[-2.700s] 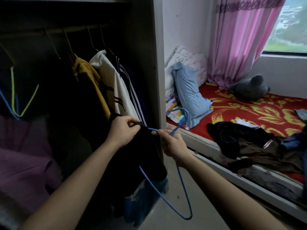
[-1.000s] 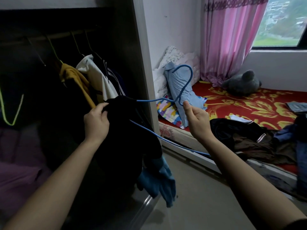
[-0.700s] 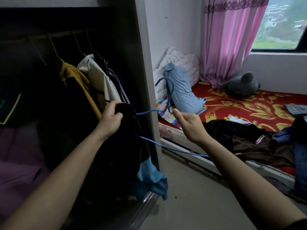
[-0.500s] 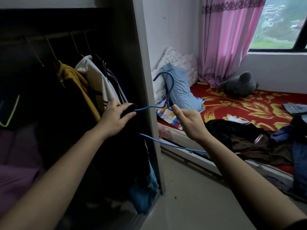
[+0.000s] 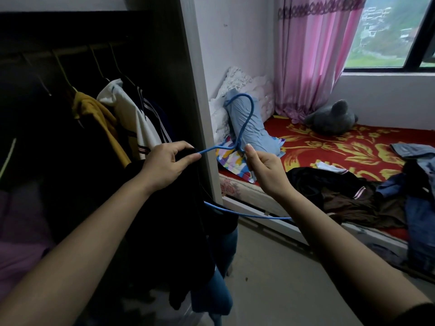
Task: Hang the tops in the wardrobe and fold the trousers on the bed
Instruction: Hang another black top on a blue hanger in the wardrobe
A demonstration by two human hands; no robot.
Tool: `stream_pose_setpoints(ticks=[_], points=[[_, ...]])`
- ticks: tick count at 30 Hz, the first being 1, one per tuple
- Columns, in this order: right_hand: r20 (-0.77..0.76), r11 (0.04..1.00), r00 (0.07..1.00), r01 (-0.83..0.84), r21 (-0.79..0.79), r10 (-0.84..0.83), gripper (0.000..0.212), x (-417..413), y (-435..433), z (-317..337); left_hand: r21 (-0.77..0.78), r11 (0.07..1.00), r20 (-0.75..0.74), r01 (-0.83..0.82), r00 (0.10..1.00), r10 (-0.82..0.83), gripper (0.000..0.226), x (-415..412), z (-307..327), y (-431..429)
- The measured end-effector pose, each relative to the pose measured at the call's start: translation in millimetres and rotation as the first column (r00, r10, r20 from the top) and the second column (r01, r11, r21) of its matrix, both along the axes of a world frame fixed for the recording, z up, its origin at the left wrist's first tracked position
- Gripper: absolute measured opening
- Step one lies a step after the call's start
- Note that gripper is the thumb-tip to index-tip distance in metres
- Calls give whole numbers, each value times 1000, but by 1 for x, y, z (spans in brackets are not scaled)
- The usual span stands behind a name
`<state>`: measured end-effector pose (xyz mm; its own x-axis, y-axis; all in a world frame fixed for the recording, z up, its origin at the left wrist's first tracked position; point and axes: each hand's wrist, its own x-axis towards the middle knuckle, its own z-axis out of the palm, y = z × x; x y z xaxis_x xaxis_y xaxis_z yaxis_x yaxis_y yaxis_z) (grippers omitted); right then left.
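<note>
Floor: grey, near centre.
Top: black, hangs slack below the left hand, in front of the wardrobe's right edge. Blue cloth shows under its hem.
Hanger: blue wire, hook up. One arm runs left into the top. The bottom bar leaves the top rightward and passes behind the right forearm.
Left hand: fingers curled, pinching the top's cloth where the hanger arm enters it.
Right hand: fingers curled round the hanger's neck just below the hook, thumb upright.
Wardrobe: left, open. Yellow top and white top hang from the rail.
Bed: right, red-and-yellow sheet. Dark clothes are heaped at its near edge, with jeans further right.
Pillow: blue, propped at the bed's left end, behind the hook.
Plush toy: grey, far side of the bed, beside the pink curtain.
</note>
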<state>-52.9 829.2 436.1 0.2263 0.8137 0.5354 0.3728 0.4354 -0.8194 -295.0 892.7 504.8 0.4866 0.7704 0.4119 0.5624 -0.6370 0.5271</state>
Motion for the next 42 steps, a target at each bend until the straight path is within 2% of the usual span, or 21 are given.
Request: stream_pose_setpoints(ticks=[2, 3, 4, 5, 7, 8, 10, 12, 13, 15, 17, 18, 20, 21, 23, 25, 29, 31, 34, 38, 42], points=[[108, 968, 968, 213, 135, -228, 38, -5, 1, -5, 36, 999, 26, -14, 1000, 13, 18, 2, -4, -2], [128, 916, 923, 328, 232, -363, 24, -9, 2, -9, 64, 998, 56, -25, 998, 21, 18, 3, -7, -2], [136, 847, 866, 420, 328, -482, 20, -14, 1, -12, 85, 996, 94, -38, 995, 30, 18, 5, -10, -3], [155, 772, 801, 474, 424, -578, 26, -19, 1, -17, 98, 994, 128, -49, 991, 36, 18, 6, -13, -4], [247, 669, 680, 469, 578, -690, 31, -21, -3, -32, 111, 991, 172, -69, 984, 49, 18, 7, -17, -6], [301, 664, 649, 432, 611, -699, 30, -21, -6, -42, 113, 990, 189, -80, 980, 58, 19, 7, -17, -7], [411, 721, 641, 341, 604, -648, 26, -20, -14, -63, 120, 986, 239, -114, 968, 83, 21, 5, -16, -8], [542, 836, 686, 184, 518, -486, 22, -24, -21, -80, 120, 982, 301, -147, 948, 105, 23, 5, -12, -9], [619, 898, 697, 81, 433, -361, 21, -27, -23, -85, 110, 982, 330, -153, 938, 109, 24, 7, -10, -10], [764, 977, 633, -55, 206, -126, 28, -31, -26, -94, 96, 984, 361, -153, 926, 108, 26, 11, -5, -13], [828, 997, 559, -71, 11, 31, 34, -31, -28, -103, 110, 982, 358, -152, 928, 103, 30, 14, -2, -17], [818, 997, 571, -55, -50, 72, 36, -29, -29, -106, 125, 981, 353, -150, 930, 98, 31, 15, 0, -20], [787, 996, 614, 11, -87, 62, 41, -23, -29, -110, 147, 979, 350, -142, 933, 83, 30, 16, 1, -23], [801, 997, 599, 58, -60, 13, 44, -20, -28, -110, 149, 979, 348, -136, 934, 77, 29, 16, 0, -25], [864, 992, 496, 120, 30, -86, 38, -16, -25, -108, 151, 978, 336, -142, 938, 84, 30, 13, -3, -25], [908, 988, 399, 134, 82, -130, 19, -12, -24, -105, 153, 969, 327, -196, 935, 138, 34, 10, -8, -23], [918, 976, 362, 196, 96, -163, 25, 4, -27, -106, 170, 896, 321, -410, 883, 343, 43, -1, -17, -14], [911, 966, 370, 241, 95, -182, 28, 14, -32, -108, 174, 854, 287, -490, 855, 432, 39, -11, -24, -7], [887, 958, 421, 277, 76, -192, 30, 33, -39, -109, 185, 834, 198, -519, 851, 486, 21, -32, -38, 5], [861, 973, 476, 213, 84, -178, 29, 47, -47, -101, 205, 828, 97, -522, 853, 513, 18, -59, -56, 18], [811, 982, 564, 174, 68, -156, 34, 42, -50, -91, 166, 816, 97, -553, 833, 545, 16, -76, -69, 27]])
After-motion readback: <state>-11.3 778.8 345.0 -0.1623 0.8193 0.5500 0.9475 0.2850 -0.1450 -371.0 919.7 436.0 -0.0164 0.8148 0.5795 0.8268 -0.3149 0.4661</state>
